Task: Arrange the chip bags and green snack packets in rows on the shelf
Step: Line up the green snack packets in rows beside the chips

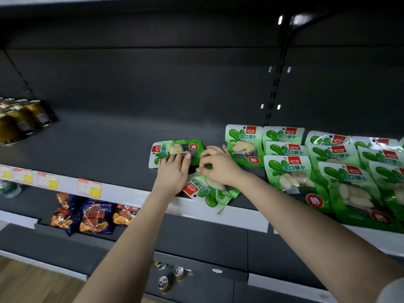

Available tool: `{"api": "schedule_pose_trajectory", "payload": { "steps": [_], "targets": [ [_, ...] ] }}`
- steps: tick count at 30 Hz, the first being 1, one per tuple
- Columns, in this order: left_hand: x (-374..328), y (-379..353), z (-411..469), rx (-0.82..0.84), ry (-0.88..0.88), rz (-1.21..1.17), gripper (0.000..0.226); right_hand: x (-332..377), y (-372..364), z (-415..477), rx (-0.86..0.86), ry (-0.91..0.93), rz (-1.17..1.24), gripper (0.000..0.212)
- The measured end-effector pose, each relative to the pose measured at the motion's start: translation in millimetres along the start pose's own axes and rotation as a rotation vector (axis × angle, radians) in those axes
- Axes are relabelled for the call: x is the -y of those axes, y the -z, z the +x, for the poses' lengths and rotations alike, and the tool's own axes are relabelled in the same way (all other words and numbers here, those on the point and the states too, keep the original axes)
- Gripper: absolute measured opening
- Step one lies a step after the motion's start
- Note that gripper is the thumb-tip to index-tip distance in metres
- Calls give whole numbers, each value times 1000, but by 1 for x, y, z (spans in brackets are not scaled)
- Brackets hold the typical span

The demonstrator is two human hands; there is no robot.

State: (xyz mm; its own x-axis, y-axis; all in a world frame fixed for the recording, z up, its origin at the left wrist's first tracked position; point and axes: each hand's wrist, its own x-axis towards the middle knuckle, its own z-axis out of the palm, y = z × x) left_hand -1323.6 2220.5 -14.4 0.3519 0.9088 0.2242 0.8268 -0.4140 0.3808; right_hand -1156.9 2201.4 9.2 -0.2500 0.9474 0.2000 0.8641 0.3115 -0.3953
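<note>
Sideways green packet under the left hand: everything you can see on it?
The green packet is a glossy plastic pouch, green and white, with a red logo at its left end, a red round badge at its right, and a clear window showing pale pieces. It lies flat and sideways on the dark shelf, left of the other packets. The left hand rests on its near edge with straight fingers.

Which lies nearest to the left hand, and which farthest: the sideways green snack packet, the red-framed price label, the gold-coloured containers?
1. Sideways green snack packet: touched by the left hand.
2. Red-framed price label: shelf edge, leftward.
3. Gold-coloured containers: far left, at the back.
</note>
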Motion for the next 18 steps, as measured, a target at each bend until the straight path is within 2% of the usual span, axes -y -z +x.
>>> {"api": "schedule_pose_trajectory", "payload": {
  "steps": [1,4,8,11,15,18],
  "targets": [
    [-5,4,-3,2,-5,-30,53,1,3,1,-4,-7,-22,21],
    [-13,11,-7,-171,-7,-71,60,4,12,1,-85,-97,-22,20],
    [-17,12,-12,-199,70,-214,55,4,21,3,-254,-268,-110,23],
    [-17,12,-12,-168,92,-338,48,6,22,5,-370,-319,96,22],
    [-18,14,-14,-203,128,-411,60,10,16,4,-469,-360,406,17],
    [-18,16,-15,-206,168,-474,66,12,7,4,-464,-450,616,12]
  ]
}}
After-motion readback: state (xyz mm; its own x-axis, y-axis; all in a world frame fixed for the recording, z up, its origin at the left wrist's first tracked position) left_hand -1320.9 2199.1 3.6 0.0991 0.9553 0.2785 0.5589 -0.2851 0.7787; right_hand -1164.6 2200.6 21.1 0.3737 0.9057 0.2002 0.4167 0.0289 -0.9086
